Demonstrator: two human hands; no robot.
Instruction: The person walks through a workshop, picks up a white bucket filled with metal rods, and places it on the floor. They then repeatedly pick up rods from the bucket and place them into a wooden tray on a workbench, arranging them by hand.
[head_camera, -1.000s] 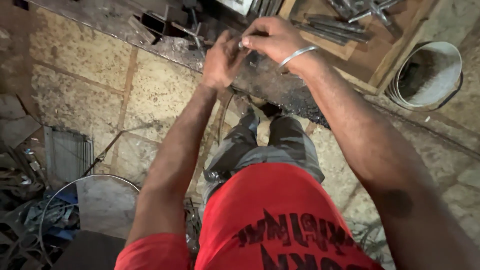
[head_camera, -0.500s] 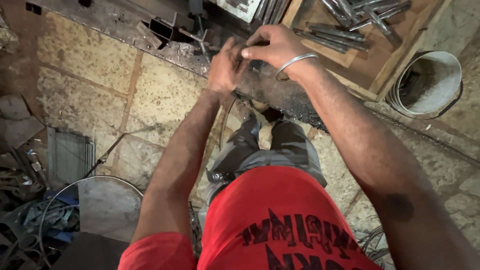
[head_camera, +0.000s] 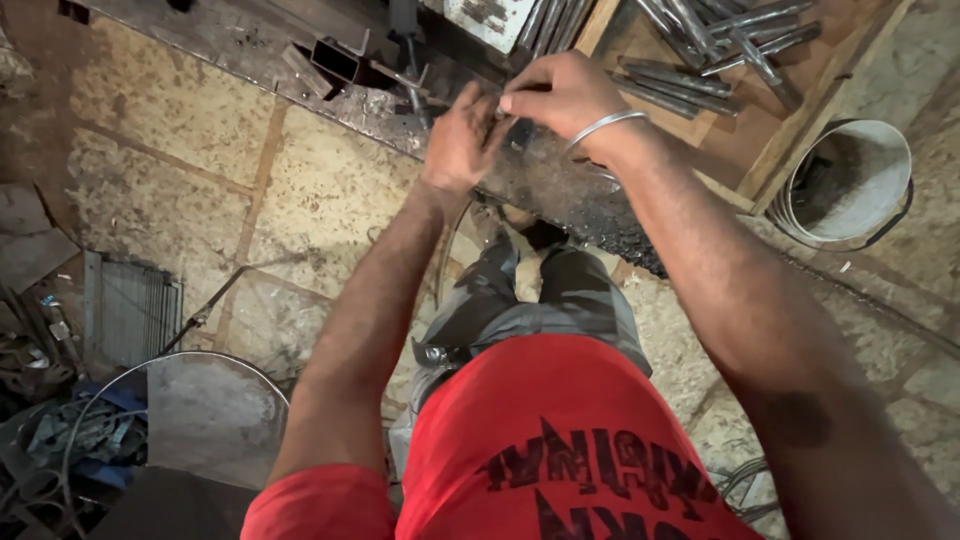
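Both my hands meet above the edge of a dark, grimy metal workbench. My right hand wears a silver bangle, and its fingertips are pinched on a small piece that is too small to make out. My left hand is raised against it, fingers closed on the same piece from the left. My red shirt and grey trousers fill the lower middle of the view.
A wooden tray of several metal rods lies at the top right, with a metal bucket beside it. Square steel tubes lie on the bench to the left. On the stone floor are a metal grate and a round metal sheet.
My hands stay together at the same place over the bench, with the fingers shifting slightly. The view has drifted a little.
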